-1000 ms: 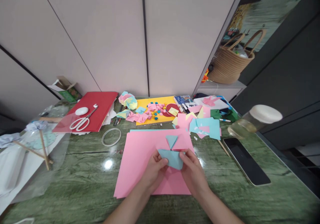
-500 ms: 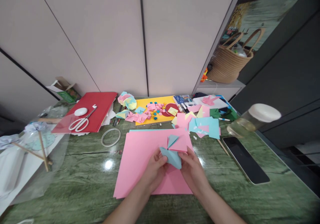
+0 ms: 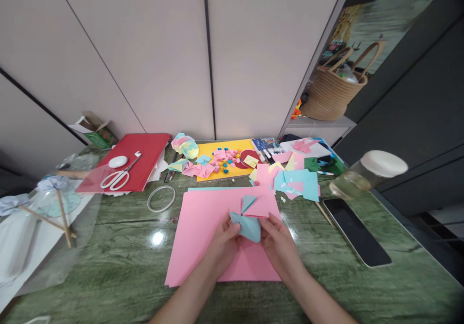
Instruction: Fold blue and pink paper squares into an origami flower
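A folded paper piece, blue and pink, is held between my two hands above the stacked pink sheets. My left hand pinches its blue left side, thumb on top. On the other side, my right hand closes its fingers on the right edge, where the pink and blue parts meet. The pink flap and a small blue fold point away from me. The fingers beneath the paper are partly hidden.
White-handled scissors lie on a red folder at the left. Behind the sheets are paper scraps and a yellow sheet with small coloured balls. At right are a phone and a lidded jar.
Both hands and the folded paper have shifted very slightly left. The lower blue part looks a little more rounded at its right end; the grip stays the same.
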Tool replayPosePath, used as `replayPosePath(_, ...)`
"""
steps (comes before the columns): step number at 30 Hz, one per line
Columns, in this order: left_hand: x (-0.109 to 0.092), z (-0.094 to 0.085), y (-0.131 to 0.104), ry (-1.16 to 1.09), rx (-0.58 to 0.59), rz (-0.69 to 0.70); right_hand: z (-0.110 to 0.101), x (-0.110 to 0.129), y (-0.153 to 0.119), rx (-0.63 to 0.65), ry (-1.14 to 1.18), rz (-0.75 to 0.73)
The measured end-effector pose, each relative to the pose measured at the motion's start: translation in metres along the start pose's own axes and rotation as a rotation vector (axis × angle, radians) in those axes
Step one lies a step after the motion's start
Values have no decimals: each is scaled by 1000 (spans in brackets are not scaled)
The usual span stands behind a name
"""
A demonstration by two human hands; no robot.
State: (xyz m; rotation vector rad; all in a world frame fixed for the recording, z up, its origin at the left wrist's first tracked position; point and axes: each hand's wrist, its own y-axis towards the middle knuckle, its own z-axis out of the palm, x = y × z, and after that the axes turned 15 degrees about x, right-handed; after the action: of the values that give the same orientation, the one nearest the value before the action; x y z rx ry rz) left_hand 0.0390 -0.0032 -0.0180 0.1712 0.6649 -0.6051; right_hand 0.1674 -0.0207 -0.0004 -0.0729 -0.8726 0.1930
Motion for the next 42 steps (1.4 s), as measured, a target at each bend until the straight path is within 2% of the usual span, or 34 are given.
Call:
replayPosePath(4,-5,0,1,146,-268,44,-6,0,1,-60,-208,-62)
replayPosePath(7,-11,2,0,432,-405,167,-9,4,1,-95,-397,-82)
replayPosePath(9,-17,5,-3,653,-379,240,-8,7,-1,-99,-508,-90)
replayPosePath(11,-21,9,-6,797,-273,247,-6,10,-2,-89,-585,-96)
replayPosePath(14,-23,14,-9,767,-161,181,-1,10,-4,-71,-619,-99)
replayPosePath(20,-12,13,-8,654,-241,127,1,5,-2,19,-594,-55)
replayPosePath(30,-2,9,-8,625,-307,146,3,9,-2,42,-666,-37)
replayPosePath(37,-2,9,-9,624,-325,168,3,10,-8,-3,-821,-53)
replayPosePath(42,-1,11,-9,622,-336,181,1,6,-10,-39,-1029,-135)
